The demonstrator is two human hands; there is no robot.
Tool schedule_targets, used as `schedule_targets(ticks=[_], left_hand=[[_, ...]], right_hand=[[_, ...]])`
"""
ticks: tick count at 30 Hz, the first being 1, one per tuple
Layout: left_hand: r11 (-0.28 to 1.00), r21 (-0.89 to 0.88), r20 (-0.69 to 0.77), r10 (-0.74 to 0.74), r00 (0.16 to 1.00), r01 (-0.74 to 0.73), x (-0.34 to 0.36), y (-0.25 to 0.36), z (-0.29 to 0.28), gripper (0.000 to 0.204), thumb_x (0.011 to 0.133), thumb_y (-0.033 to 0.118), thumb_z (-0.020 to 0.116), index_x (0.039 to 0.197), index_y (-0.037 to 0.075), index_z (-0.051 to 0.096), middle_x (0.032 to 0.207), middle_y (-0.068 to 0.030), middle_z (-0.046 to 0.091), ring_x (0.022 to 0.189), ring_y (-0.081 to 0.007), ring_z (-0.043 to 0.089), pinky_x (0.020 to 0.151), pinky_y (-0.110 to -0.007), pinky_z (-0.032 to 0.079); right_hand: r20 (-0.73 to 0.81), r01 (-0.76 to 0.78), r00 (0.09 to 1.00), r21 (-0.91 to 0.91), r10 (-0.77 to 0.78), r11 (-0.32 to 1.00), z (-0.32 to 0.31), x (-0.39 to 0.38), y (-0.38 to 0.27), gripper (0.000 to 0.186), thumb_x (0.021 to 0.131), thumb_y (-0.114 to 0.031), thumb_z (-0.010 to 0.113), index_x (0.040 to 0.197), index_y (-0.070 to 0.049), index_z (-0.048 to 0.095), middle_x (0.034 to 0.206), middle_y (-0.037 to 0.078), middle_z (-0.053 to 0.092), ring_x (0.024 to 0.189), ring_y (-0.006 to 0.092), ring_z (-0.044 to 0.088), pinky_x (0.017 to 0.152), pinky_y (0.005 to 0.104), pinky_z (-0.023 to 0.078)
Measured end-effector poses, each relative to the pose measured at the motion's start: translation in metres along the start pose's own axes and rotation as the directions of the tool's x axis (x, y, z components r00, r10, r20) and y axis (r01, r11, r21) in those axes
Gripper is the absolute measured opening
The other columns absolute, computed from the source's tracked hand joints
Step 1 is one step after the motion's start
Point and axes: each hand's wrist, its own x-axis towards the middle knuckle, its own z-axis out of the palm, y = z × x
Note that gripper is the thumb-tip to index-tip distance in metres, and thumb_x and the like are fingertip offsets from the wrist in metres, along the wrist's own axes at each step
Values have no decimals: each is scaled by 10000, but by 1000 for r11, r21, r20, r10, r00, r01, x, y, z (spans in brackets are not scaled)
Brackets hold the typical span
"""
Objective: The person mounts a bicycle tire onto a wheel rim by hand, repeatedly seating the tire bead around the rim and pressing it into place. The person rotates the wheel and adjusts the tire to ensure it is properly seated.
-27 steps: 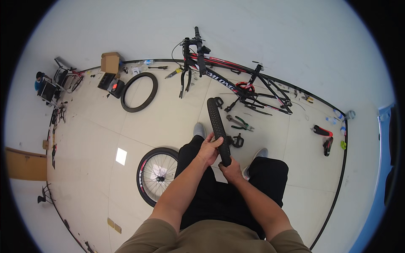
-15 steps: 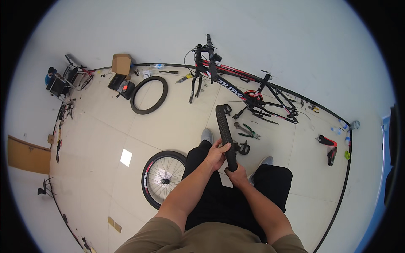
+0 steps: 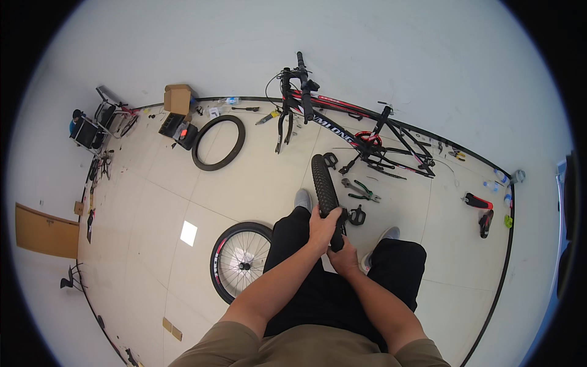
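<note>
Gripping the knobbly tyre (image 3: 326, 186) two-handed, edge-on in front of your lap.
Your right hand (image 3: 345, 257) closes round the tyre's near end and your left hand (image 3: 324, 229) holds it just beyond, thumb on the tread; both grips are full of tyre, though you cannot see every fingertip. To work it well, press evenly with both thumbs, match the force of your hands, and mind the dark pedal (image 3: 357, 215) just right of it. The tyre runs from your right-hand grip, past the left, and away to its far end, short of the bicycle frame (image 3: 333, 127) by the wall; the green-handled pliers (image 3: 365, 193) lie to its right.
</note>
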Motion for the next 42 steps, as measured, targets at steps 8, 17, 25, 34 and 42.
schedule_targets(ticks=[8,17,25,34,42], left_hand=[[876,476,-306,76,949,84,15,4,25,521,777,94,723,1239,8,499,1060,-205,688,967,-342,697,878,-405,549],[893,443,-274,215,937,-76,39,-7,15,399,789,27,667,1147,-11,495,854,-152,654,686,-245,668,643,-385,563],[924,362,-246,223,943,-124,47,-19,13,358,812,-26,648,1108,-1,449,760,-95,588,543,-168,588,478,-322,499],[969,221,-206,161,965,-115,19,5,10,378,795,-44,656,1102,2,441,786,-84,598,584,-162,596,481,-306,498],[944,309,-207,183,961,-113,20,-6,1,353,818,3,690,1104,12,482,867,-75,609,675,-166,615,590,-308,525]], right_hand=[[148,83,984,115,-99,990,-18,0,-13,680,825,-262,773,1422,-45,531,1177,190,708,1066,333,699,928,403,540],[43,-151,988,481,149,864,-44,91,22,486,835,2,590,1316,66,575,1189,163,671,938,218,676,770,324,539],[236,-181,968,392,92,902,-31,130,1,411,836,-81,618,1217,67,667,1008,184,730,854,230,714,772,338,553],[521,-373,853,557,38,742,-28,135,-33,384,906,-101,636,1244,79,656,956,169,727,735,210,701,668,364,564],[540,-313,841,507,-13,803,-29,132,-43,324,932,-160,613,1170,30,725,921,126,741,723,182,682,630,325,535]])
